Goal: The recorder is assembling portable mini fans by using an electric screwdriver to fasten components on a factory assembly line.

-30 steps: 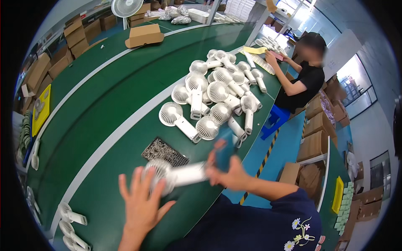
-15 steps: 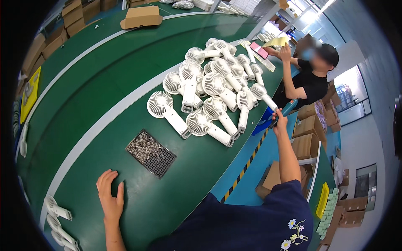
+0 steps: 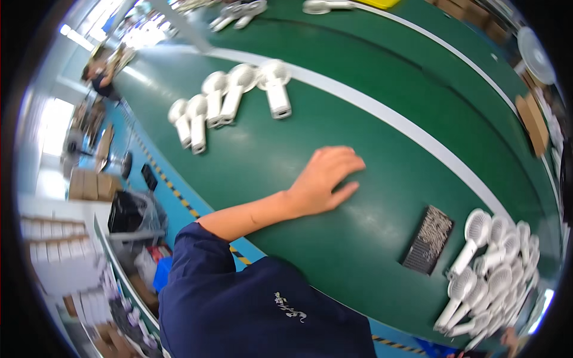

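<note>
My left hand (image 3: 329, 181) reaches over the green table, its fingers apart and nothing in them. Beyond it, to the left, a loose row of white handheld fans (image 3: 276, 95) lies on the table, grilles pointing away from me. To the right of the hand is a black grid tray (image 3: 427, 240), partly filled with small metal screws. Next to the tray a heap of similar white handheld fans (image 3: 476, 228) fills the right side. Past the heap, at the lower right rim, a blurred hand (image 3: 510, 338), apparently my right hand, shows only in part; whatever it holds is hidden.
A pale strip (image 3: 382, 111) runs along the green table (image 3: 334, 250). An open cardboard box (image 3: 532, 125) stands at the far right. To the left are a striped floor line (image 3: 173, 190), stacked cartons (image 3: 92, 184) and a distant person (image 3: 102, 82).
My view has swung to the left, so the tray and fan heap now sit at the right. My left hand has moved toward the fan row. My right hand has slipped to the picture's rim.
</note>
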The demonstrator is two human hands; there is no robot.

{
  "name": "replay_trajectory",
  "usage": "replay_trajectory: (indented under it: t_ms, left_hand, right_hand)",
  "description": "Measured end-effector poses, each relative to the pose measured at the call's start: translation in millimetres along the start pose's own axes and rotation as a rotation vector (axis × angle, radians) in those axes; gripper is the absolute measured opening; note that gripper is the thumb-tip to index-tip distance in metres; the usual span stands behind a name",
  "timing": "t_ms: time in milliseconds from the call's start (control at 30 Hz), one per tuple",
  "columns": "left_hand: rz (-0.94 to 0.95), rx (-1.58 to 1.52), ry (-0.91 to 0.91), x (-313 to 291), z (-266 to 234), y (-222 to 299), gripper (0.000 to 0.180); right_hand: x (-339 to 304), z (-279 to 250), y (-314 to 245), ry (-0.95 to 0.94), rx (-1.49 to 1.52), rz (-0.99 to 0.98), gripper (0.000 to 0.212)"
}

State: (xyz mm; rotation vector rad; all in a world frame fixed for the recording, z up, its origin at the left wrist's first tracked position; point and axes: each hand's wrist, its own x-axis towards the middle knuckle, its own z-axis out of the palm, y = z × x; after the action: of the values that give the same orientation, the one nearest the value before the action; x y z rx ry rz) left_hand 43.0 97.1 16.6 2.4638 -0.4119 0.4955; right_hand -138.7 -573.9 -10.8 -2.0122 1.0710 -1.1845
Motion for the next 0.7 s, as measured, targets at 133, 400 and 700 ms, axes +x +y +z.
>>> replay_trajectory:
  t_ms: [133,400,700]
  left_hand:
    - [-0.295,0.446,0.396,-19,-45,-62,0.050]
    - [-0.814,0.635,0.306,-14,-80,-147,0.081]
    - [-0.798,0.699,0.313,-2,-41,-148,0.066]
  right_hand:
    - [-70,-14,-117,-0.968,1.322,0.187,0.060]
    - [-220,77,-243,-1.415,1.627,0.407,0.051]
    - [-306,138,-272,-1.854,1.358,0.263,0.060]
